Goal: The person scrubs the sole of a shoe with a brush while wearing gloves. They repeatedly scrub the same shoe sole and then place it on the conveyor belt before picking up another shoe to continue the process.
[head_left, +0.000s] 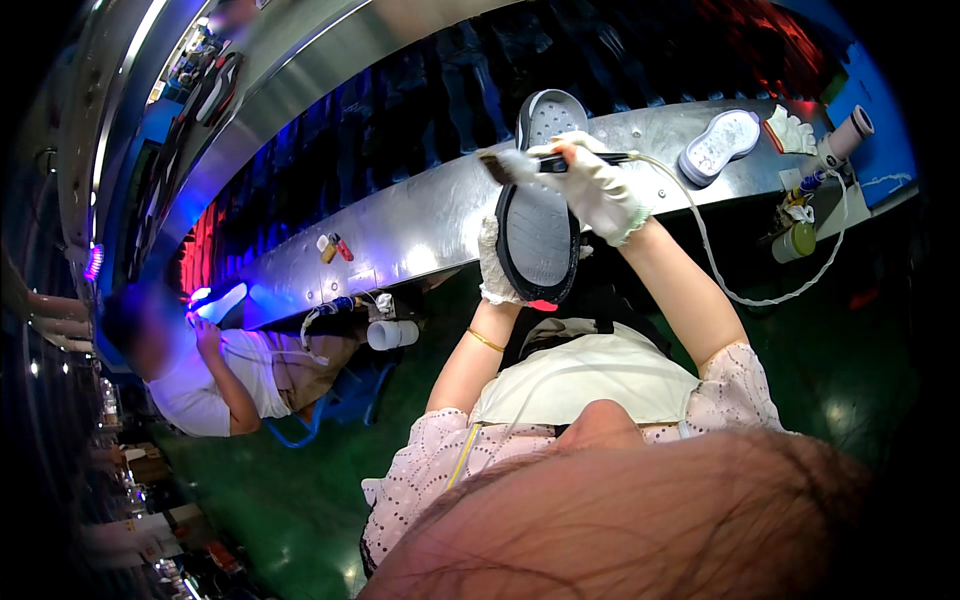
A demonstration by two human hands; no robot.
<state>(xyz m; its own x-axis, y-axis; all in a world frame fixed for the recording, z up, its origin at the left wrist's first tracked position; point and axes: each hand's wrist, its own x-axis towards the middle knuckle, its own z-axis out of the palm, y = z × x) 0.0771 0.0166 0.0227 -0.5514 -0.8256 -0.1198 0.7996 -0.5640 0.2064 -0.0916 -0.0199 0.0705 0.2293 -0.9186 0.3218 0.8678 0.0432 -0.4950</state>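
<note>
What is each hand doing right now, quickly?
Left hand: closed, holding a black-rimmed gray shoe sole.
Right hand: closed, holding a black-handled brush.

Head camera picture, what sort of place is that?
It looks like a shoe factory or workshop. The left hand holds a dark-rimmed shoe sole, the right hand holds a brush, and a white sole lies on a long metal bench.

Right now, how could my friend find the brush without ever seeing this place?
Find the long shiny metal bench, then the white-gloved right grip. It holds the brush, close to a black-rimmed sole. Unlike that sole, the brush has dark bristles at its left end and a pale cord trailing from its right.
</note>
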